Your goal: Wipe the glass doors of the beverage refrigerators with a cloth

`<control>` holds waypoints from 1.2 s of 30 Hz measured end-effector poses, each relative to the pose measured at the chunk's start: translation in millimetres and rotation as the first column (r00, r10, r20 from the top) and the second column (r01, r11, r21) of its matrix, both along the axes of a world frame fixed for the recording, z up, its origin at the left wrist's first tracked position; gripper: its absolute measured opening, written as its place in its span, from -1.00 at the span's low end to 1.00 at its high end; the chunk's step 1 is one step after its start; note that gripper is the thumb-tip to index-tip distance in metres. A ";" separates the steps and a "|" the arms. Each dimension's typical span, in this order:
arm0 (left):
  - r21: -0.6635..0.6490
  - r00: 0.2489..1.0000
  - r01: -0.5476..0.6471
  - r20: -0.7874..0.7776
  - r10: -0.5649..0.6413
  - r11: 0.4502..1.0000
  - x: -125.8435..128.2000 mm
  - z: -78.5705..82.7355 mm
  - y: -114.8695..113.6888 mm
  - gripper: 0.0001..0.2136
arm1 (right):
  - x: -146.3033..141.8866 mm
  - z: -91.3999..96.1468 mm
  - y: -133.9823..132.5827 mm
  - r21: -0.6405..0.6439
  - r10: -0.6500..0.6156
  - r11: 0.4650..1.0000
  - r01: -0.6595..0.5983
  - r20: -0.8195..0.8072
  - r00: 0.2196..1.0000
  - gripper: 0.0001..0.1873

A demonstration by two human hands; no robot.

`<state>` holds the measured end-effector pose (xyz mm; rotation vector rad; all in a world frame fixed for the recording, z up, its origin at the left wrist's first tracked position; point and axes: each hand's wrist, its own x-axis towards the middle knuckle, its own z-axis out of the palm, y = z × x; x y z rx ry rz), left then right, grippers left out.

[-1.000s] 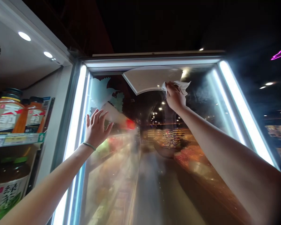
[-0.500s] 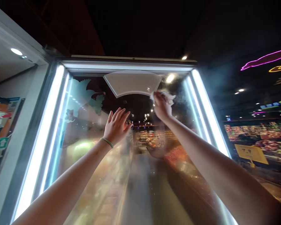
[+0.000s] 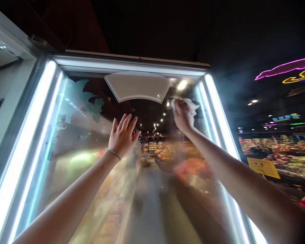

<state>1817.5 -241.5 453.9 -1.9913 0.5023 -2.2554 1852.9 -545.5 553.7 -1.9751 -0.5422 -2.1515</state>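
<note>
In front of me stands a tall glass pane [image 3: 91,142] inside a frame lit by white light strips. My left hand [image 3: 122,135] lies against the glass, left of the middle, its fingers spread and a thin band [image 3: 114,154] round the wrist. To the upper right, my right hand [image 3: 183,117] is closed round a crumpled white cloth [image 3: 191,105], which it presses to the glass. Part of the cloth is hidden behind the fingers. A hazy patch shows on the glass around it. Near the top edge is a pale fan-shaped panel [image 3: 139,86].
Bright light strips run down the left side [image 3: 22,152] and right side [image 3: 220,112]. A frosted leaf-like decal [image 3: 77,95] is at the upper left of the pane. Further right, a yellow price sign [image 3: 263,167] stands before produce shelves [image 3: 282,157]; neon outlines [image 3: 284,69] hang above.
My right hand has moved right across the glass with the cloth. My left hand stays spread on the pane. The view has turned slightly to the right.
</note>
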 end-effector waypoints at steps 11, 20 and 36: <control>-0.023 0.996 0.013 0.085 -0.011 1.000 -1.4 12.2 -9.9 -0.53 | 14.4 41.2 -81.2 0.244 -0.034 0.969 0.041 -0.032 0.999 -0.39; -0.059 0.997 0.056 0.058 -0.053 0.997 6.4 46.7 -78.3 -0.43 | -6.2 52.0 -3.3 -0.314 -0.039 0.949 0.021 -0.049 0.998 -0.38; -0.092 0.995 -0.010 0.099 0.019 0.996 20.1 50.6 -111.4 -0.50 | 2.4 103.7 -46.3 -0.346 0.017 0.938 -0.031 -0.041 0.999 -0.39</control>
